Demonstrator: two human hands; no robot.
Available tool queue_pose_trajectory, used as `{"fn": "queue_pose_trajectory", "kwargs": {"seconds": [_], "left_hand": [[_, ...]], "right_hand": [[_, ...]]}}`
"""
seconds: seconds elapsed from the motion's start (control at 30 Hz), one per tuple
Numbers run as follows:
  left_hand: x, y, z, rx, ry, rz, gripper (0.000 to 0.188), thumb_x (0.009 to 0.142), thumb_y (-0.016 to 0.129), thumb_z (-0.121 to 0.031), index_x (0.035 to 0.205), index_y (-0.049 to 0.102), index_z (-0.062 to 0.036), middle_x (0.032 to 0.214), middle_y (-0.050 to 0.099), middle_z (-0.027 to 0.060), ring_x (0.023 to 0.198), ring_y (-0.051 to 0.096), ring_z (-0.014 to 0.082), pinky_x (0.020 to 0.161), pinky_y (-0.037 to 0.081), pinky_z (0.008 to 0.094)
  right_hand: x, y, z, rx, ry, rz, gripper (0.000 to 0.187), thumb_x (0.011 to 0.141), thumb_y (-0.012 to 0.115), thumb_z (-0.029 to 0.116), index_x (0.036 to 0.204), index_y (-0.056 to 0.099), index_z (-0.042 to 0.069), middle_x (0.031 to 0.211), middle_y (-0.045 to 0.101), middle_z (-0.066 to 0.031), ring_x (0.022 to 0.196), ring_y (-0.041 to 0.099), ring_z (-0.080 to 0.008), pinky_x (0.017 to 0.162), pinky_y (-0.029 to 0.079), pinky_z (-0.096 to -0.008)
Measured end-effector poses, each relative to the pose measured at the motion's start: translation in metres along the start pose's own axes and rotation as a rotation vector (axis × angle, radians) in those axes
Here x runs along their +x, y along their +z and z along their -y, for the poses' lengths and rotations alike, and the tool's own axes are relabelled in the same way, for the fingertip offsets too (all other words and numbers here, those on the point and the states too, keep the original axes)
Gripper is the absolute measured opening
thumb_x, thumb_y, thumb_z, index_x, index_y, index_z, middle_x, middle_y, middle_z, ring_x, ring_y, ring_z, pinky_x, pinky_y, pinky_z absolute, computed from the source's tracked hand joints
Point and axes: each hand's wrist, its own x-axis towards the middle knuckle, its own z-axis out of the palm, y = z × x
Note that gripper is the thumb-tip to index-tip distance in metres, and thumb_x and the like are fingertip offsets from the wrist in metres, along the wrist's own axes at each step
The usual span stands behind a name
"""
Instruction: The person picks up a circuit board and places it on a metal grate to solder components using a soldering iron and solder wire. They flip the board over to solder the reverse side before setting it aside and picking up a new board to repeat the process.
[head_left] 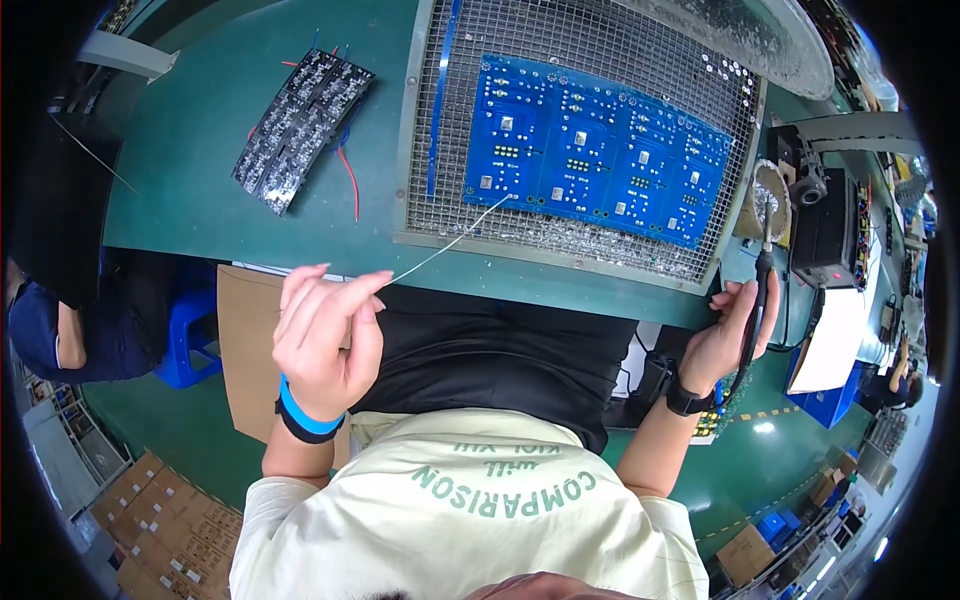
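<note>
My left hand (pixel 325 340) pinches a thin strand of solder wire (pixel 450 246) between thumb and forefinger, near the table's front edge. The wire slants up to the lower left part of a blue circuit board panel (pixel 600 160), its end at or just above the surface. That panel lies on a metal mesh tray (pixel 430 215). Over at the right, my right hand (pixel 730 335) is wrapped round the handle of a soldering iron (pixel 764 275). The iron points away from me, its metal tip over a small round tin (pixel 762 178) with a greyish, crusted inside.
A dark circuit board panel (pixel 300 130) with red and blue wires lies on the green table left of the tray. A black box-shaped unit (pixel 832 228) stands beyond the tin. Another person (pixel 65 335) sits at far left beside a blue stool (pixel 188 340). Cardboard boxes (pixel 165 525) are stacked behind.
</note>
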Motion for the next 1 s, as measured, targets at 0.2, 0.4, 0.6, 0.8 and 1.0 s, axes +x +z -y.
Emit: {"fn": "queue_pose_trajectory", "kwargs": {"seconds": [0.2,0.4,0.6,0.8,1.0], "left_hand": [[-0.004,0.002,0.003,-0.042,0.014,0.002,0.024,0.075,0.059,0.006,0.095,0.07,-0.005,0.068,0.062,0.0027,0.062,0.06,0.019,0.084,0.048,0.0396],[0.0,0.008,-0.001,-0.091,0.068,-0.039,0.024,0.079,0.058,0.007,0.097,0.07,-0.0031,0.07,0.063,0.0046,0.061,0.059,0.0167,0.073,0.05,0.0339],[0.017,0.021,-0.014,-0.196,-0.114,-0.073,0.03,0.085,0.052,0.011,0.108,0.067,0.0004,0.075,0.063,0.0083,0.059,0.058,0.0115,0.054,0.046,0.0236],[0.024,0.031,-0.018,-0.227,-0.095,-0.041,0.032,0.087,0.05,0.011,0.112,0.066,0.0005,0.077,0.063,0.0083,0.058,0.057,0.0114,0.053,0.047,0.0235],[0.018,0.047,-0.009,-0.243,-0.101,-0.079,0.03,0.091,0.046,0.008,0.116,0.061,0.0019,0.073,0.062,0.0074,0.057,0.056,0.0113,0.054,0.046,0.0237]], "right_hand": [[0.0,0.0,0.0,-0.003,-0.005,-0.008,0.036,0.096,0.058,0.008,0.13,0.054,-0.002,0.08,0.067,-0.0069,0.062,0.056,-0.0065,0.057,0.043,-0.019],[0.001,0.002,0.002,0.015,0.023,-0.014,0.035,0.096,0.058,0.007,0.13,0.054,-0.001,0.079,0.067,-0.0071,0.061,0.056,-0.0065,0.057,0.043,-0.0191],[0.0,0.001,0.001,0.021,0.036,-0.036,0.036,0.095,0.059,0.006,0.13,0.054,-0.001,0.078,0.067,-0.007,0.061,0.055,-0.0065,0.057,0.042,-0.019],[-0.002,0.006,0.002,0.011,0.046,-0.059,0.035,0.095,0.059,0.006,0.129,0.055,-0.002,0.078,0.067,-0.0068,0.061,0.055,-0.0063,0.057,0.042,-0.0191],[-0.005,0.006,0.001,-0.013,0.008,-0.086,0.033,0.095,0.059,0.006,0.127,0.056,-0.003,0.079,0.067,-0.0073,0.062,0.055,-0.0067,0.058,0.042,-0.0194]]}}
